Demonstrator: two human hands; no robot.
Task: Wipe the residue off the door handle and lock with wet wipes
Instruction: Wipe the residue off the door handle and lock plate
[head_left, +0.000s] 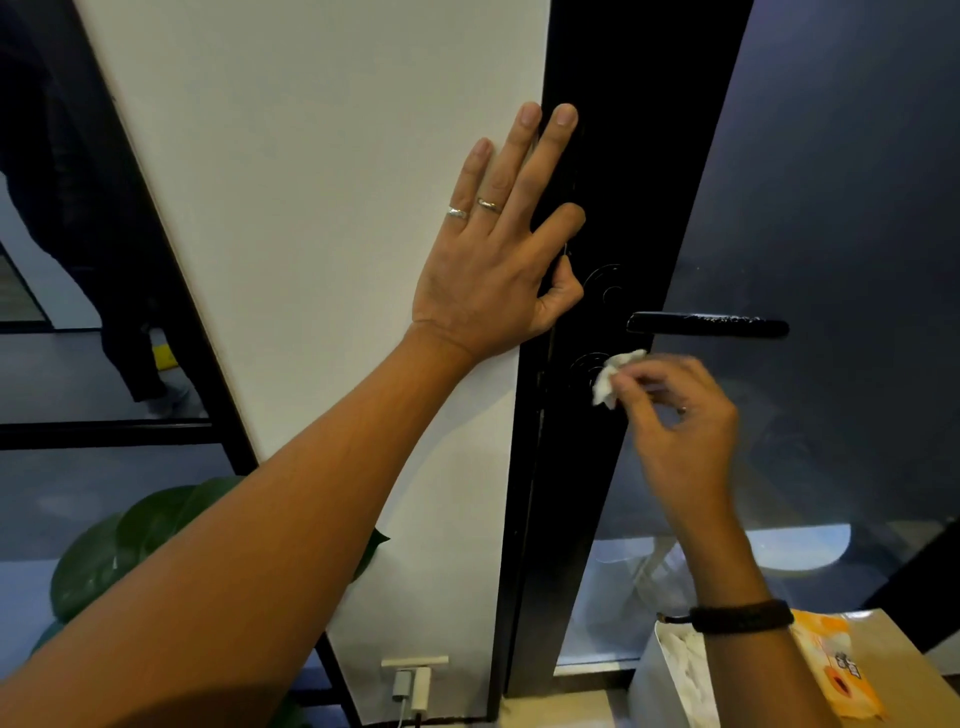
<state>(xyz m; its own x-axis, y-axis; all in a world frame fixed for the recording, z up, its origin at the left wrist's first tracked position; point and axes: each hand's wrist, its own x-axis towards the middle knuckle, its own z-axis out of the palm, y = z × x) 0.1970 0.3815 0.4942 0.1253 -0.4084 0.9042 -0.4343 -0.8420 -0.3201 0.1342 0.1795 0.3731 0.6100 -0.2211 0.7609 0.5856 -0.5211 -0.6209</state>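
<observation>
A black lever door handle (709, 326) juts right from the black door frame, with whitish residue streaks along its top. Below it, faint circular rings mark the lock (584, 371) on the frame. My right hand (675, 415) pinches a crumpled white wet wipe (615, 376) against the frame beside the lock, just under the handle. My left hand (498, 244) lies flat with fingers straight on the white wall and the frame's left edge, its thumb touching the frame above the handle.
An orange pack of wet wipes (836, 670) lies on a cardboard box (904, 654) at the bottom right, beside a white bag (675, 670). A wall socket with a plugged charger (413, 680) sits low. Green leaves (119, 551) are at the left. A person's legs (130, 332) stand behind glass.
</observation>
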